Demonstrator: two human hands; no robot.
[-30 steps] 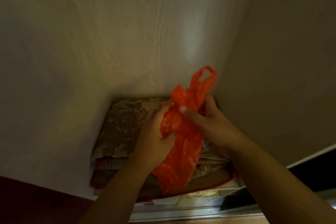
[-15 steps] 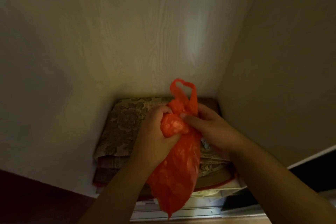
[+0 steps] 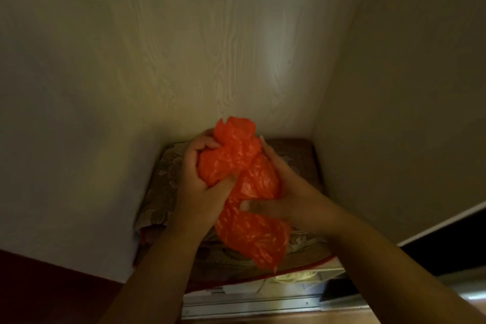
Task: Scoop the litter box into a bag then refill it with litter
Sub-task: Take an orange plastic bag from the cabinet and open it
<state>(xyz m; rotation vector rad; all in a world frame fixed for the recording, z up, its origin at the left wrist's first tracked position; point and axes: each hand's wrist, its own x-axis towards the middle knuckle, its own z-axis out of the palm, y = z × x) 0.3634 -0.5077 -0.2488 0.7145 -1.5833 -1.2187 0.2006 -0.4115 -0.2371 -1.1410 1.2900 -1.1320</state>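
Note:
An orange plastic bag (image 3: 247,192) is crumpled between both hands, in front of a pale wood-grain panel. My left hand (image 3: 196,189) grips the bag's upper part from the left, fingers curled into the plastic. My right hand (image 3: 284,192) holds it from the right, with the thumb pressed across the middle. The bag's lower end hangs loose below the hands. No litter box, scoop or litter shows in this view.
A stack of folded floral brown fabric (image 3: 163,187) lies under the hands inside a cupboard. Pale wood-grain walls (image 3: 210,47) close it in at the back and right. A metal sliding track (image 3: 249,305) runs along the bottom edge.
The bag's handle loop that stood up above the hands has been bunched down. My right hand has shifted lower on the bag, thumb now across its middle.

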